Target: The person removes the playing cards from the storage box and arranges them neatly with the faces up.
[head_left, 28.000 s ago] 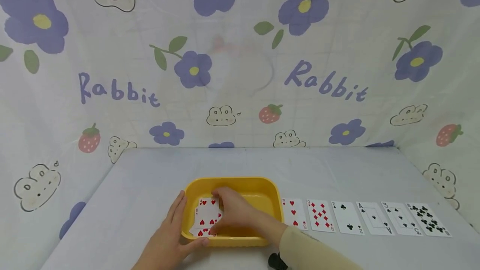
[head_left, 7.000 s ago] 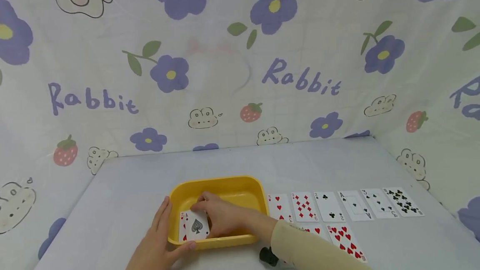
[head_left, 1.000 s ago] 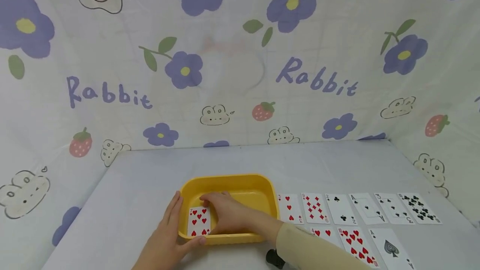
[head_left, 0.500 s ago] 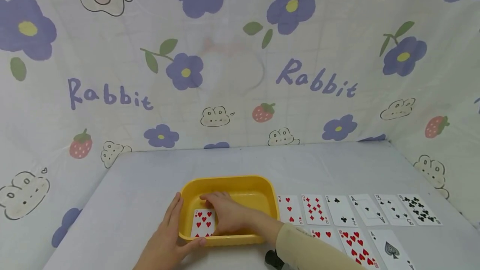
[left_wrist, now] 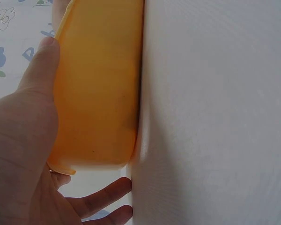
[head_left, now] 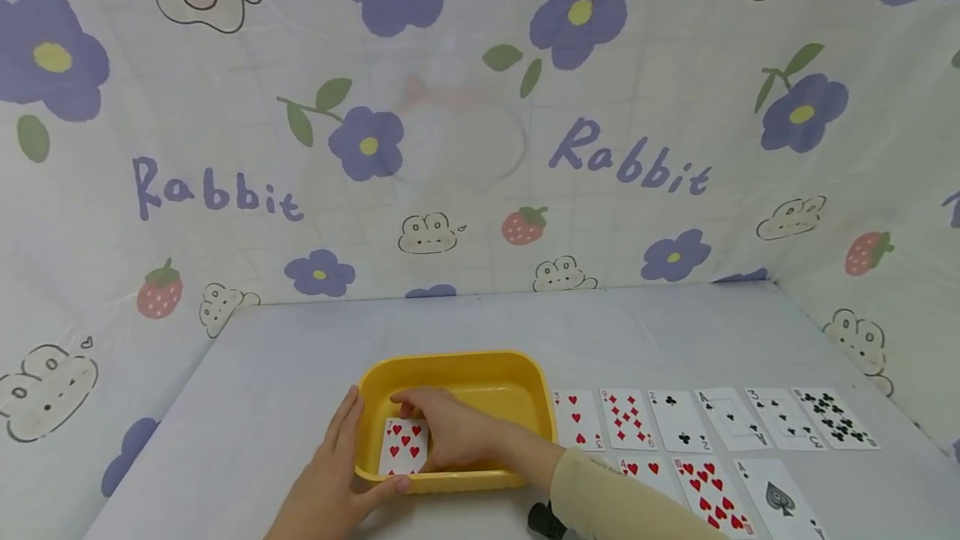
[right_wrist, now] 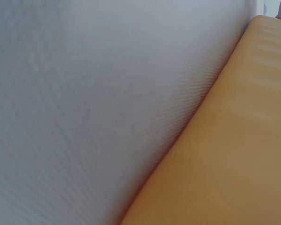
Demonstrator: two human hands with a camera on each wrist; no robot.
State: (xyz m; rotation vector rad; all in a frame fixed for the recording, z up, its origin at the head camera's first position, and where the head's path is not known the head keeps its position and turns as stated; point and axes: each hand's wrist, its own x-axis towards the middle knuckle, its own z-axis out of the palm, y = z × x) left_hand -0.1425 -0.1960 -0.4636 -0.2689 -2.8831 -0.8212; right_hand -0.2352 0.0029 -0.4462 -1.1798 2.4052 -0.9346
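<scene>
A yellow plastic tray (head_left: 517, 365) stands on the table, with a seven of hearts playing card (head_left: 403, 445) at its front left corner. My left hand (head_left: 330, 477) grips that corner from outside, thumb on the front rim and fingers along the left wall. The left wrist view shows the thumb against the tray's side (left_wrist: 98, 84) and two fingertips near the tabletop. My right hand (head_left: 459, 432) reaches over the front rim into the tray. Its fingers curl at the card's far edge and its thumb is at the near right corner, holding it. The palm hides the card's right edge.
Right of the tray runs a row of several face-up cards, from a three of hearts (head_left: 577, 421) to a club card (head_left: 836, 418). Nearer lie a four of hearts (head_left: 639, 470), a higher heart card (head_left: 712, 497) and an ace of spades (head_left: 782, 500). A black object (head_left: 546, 521) sits under the right sleeve.
Since the oldest frame, a second row of cards has appeared. The ace of spades went from tray to table. Within the last second, the seven of hearts slid slightly right in the tray.
</scene>
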